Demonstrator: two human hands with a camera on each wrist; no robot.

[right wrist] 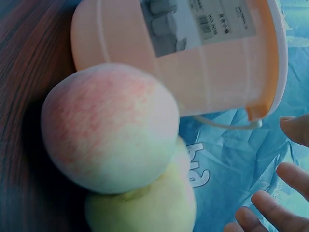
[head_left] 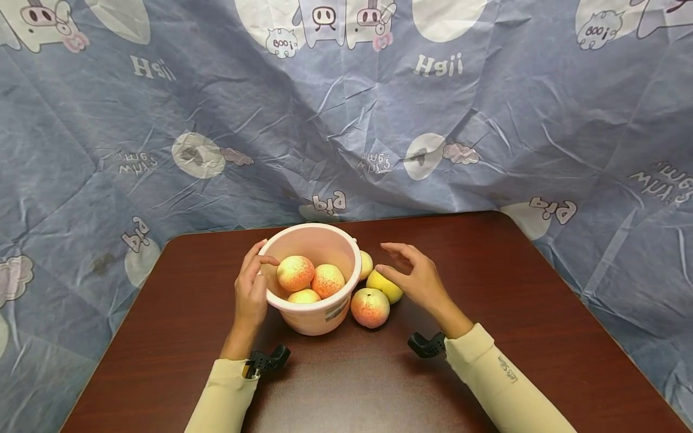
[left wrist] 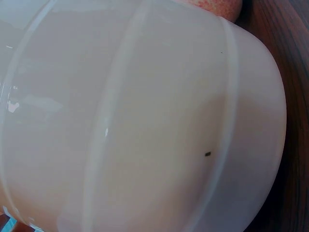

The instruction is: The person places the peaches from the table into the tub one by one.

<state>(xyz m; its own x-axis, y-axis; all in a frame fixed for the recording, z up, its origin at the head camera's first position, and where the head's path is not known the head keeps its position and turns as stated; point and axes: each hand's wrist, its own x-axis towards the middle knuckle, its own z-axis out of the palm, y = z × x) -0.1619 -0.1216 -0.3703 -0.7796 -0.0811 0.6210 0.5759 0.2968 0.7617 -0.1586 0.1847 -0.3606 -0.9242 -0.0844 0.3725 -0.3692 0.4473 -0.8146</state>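
A pale pink plastic bucket (head_left: 312,322) stands on the table, its open top leaning toward the camera. Inside lie a red-speckled peach (head_left: 295,273), a second such peach (head_left: 328,281) and a paler yellow fruit (head_left: 304,296). My left hand (head_left: 252,291) grips the bucket's left rim, one finger bent over it. To the bucket's right sit a pink-and-cream peach (head_left: 370,308), a yellow fruit (head_left: 385,286) and another pale fruit (head_left: 365,265) partly behind the rim. My right hand (head_left: 419,276) hovers by the yellow fruit, fingers spread and loosely bent, holding nothing.
The dark red-brown wooden table (head_left: 520,300) ends at a back edge below a blue printed cloth (head_left: 335,120) hanging behind it. A label (right wrist: 203,21) is stuck to the bucket's side, and a thin handle (right wrist: 227,124) hangs at its rim.
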